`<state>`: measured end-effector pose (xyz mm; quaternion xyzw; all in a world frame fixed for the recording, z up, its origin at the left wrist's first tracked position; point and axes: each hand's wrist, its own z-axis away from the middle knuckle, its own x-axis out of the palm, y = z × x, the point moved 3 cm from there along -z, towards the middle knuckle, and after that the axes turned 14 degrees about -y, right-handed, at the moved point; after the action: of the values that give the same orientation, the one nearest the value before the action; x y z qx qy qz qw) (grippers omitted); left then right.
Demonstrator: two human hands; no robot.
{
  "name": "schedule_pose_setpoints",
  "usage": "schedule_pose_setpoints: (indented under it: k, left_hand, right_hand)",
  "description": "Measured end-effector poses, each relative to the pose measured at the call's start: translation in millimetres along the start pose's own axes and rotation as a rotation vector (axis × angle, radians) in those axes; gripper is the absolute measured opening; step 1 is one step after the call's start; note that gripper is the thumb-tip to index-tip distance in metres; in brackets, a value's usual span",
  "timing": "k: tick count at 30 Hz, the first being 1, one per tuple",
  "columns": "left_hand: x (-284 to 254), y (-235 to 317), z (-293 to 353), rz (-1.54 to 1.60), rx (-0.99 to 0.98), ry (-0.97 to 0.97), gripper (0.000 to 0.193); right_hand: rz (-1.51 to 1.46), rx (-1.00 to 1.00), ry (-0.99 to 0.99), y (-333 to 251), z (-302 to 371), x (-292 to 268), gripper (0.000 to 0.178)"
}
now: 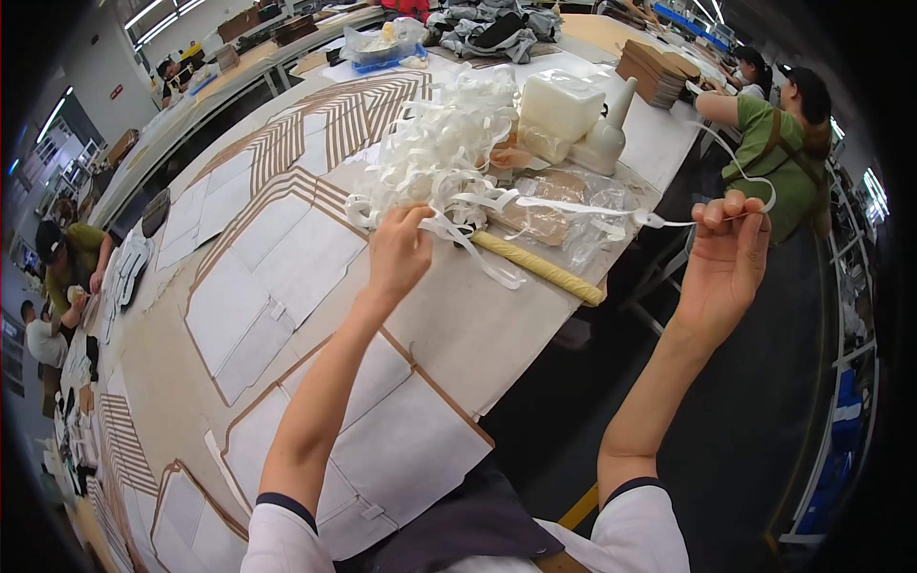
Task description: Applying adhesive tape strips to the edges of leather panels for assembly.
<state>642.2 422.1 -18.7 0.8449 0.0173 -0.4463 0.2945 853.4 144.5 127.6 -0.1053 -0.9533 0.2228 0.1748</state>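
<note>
A tangled heap of narrow white ribbon [449, 143] lies on the table in front of me. At the heap's near edge, my left hand [401, 250] is closed, its fingertips pinching loose ribbon there. One strand runs from the heap to the right, past the table's edge, with a small knot or loop along it. My right hand [721, 267] is raised off the table's right side and pinches that strand; its free end curls up above the fingers. A thin orange line shows at those fingertips, too fine to name.
White panels with brown edging [277, 277] overlap across the table [458, 344]. Behind the ribbon stand a white squeeze bottle [604, 134] and a white plastic container [562, 100]. A yellow roll [540, 267] lies near the right edge. A person in green [778, 143] is at the far right.
</note>
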Motion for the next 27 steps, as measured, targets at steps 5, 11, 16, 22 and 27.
schedule_pose_setpoints:
  k: [5, 11, 16, 22, 27]
  left_hand:
    - [-45, 126, 25, 0.298, 0.302, 0.048, 0.040]
    - [-63, 177, 32, 0.315, 0.545, -0.015, 0.043]
    - [-60, 156, 36, 0.558, 0.351, 0.017, 0.020]
    - [-51, 54, 0, 1.215, -0.290, 0.381, 0.017]
    - [-60, -64, -30, 1.220, -0.446, 0.639, 0.014]
  right_hand:
    - [-0.100, 0.022, -0.051, -4, 20, 49, 0.018]
    - [-0.181, 0.152, -0.221, -5, 47, 83, 0.015]
    - [-0.269, 0.205, -0.188, 9, 56, 80, 0.015]
    - [-0.571, 0.137, 0.085, 20, 78, -6, 0.012]
    - [-0.126, -0.180, 0.492, -89, 139, -165, 0.014]
